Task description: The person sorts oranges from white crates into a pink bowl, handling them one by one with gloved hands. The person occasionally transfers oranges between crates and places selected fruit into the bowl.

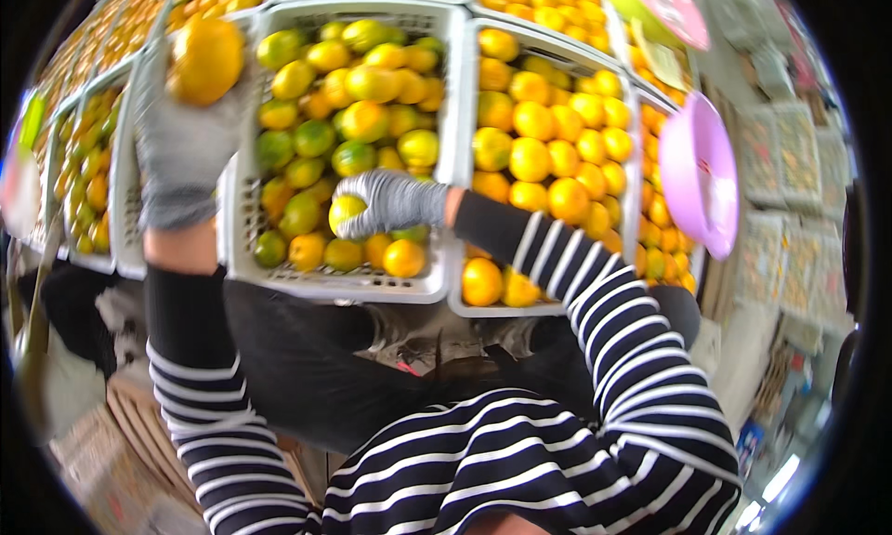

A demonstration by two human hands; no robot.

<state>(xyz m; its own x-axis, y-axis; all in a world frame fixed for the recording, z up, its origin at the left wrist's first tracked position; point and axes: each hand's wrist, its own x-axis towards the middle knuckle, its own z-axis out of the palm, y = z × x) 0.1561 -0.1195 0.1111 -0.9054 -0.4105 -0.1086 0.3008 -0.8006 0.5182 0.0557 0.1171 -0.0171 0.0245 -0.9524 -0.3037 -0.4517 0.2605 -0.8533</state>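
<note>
My left hand (190,140), in a grey glove, is closed on a large orange fruit (206,61) at upper left, held over the left side of the middle crate (434,275). My right hand (381,203), gloved in grey knit, grips a yellow-green citrus (347,214) low in that crate, among mixed green, yellow and orange fruit (307,145). Just to the right, another white crate (502,310) holds mostly orange-yellow fruit (530,163).
More crates of fruit (539,5) line the back and both sides. A purple basin (697,163) stands at right, with a pink basin (674,14) behind it. Stacked crates (780,163) sit farther right. My bent legs (307,349) are below the front edge.
</note>
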